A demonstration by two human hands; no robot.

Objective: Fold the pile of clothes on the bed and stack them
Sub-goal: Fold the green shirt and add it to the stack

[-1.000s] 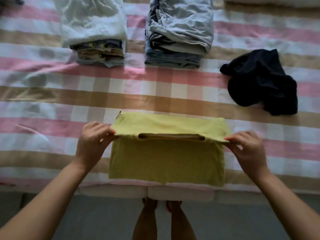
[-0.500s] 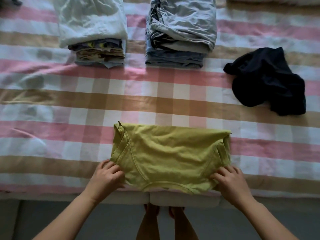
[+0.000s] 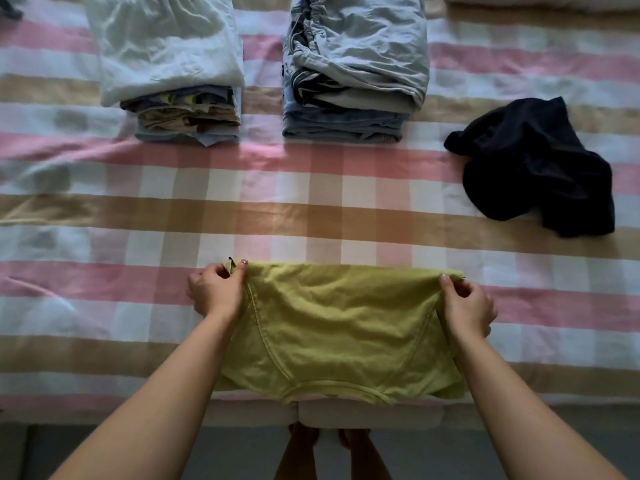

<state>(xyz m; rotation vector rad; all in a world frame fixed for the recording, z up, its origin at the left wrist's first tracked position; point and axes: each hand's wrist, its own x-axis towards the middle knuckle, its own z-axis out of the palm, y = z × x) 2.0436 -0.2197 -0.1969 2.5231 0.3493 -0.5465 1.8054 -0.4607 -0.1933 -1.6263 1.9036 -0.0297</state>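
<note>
Two hands pinch the far corners of a yellow-green shirt (image 3: 339,334) that lies folded at the near edge of the bed. The left hand (image 3: 216,292) grips the far left corner, its thumb on top of the cloth and its fingers curled beside it. The right hand (image 3: 467,306) holds the far right corner the same way. Both forearms reach forward over the bed's edge, and the right one covers the shirt's right border. The shirt's curved neckline faces the person and hangs slightly past the mattress edge (image 3: 346,414).

Under it all lies a checked bed cover (image 3: 311,209) in pink, tan and white bands, smooth in the middle and faintly creased at the left. Below the mattress shows a strip of grey floor (image 3: 104,452), with the person's bare feet (image 3: 304,441) standing close to the bed.

Farther back stand two stacks of folded clothes, well apart from the shirt. The left stack (image 3: 180,112) has tan and patterned layers under a pale, rumpled top piece. The middle stack (image 3: 353,71), beside it, is grey-blue cloth over denim-coloured layers. To the right, apart from both stacks, a black garment (image 3: 533,171) lies crumpled and unfolded. A pale pillow edge (image 3: 540,1) shows at the top right corner. Nothing lies between the shirt and the stacks.
</note>
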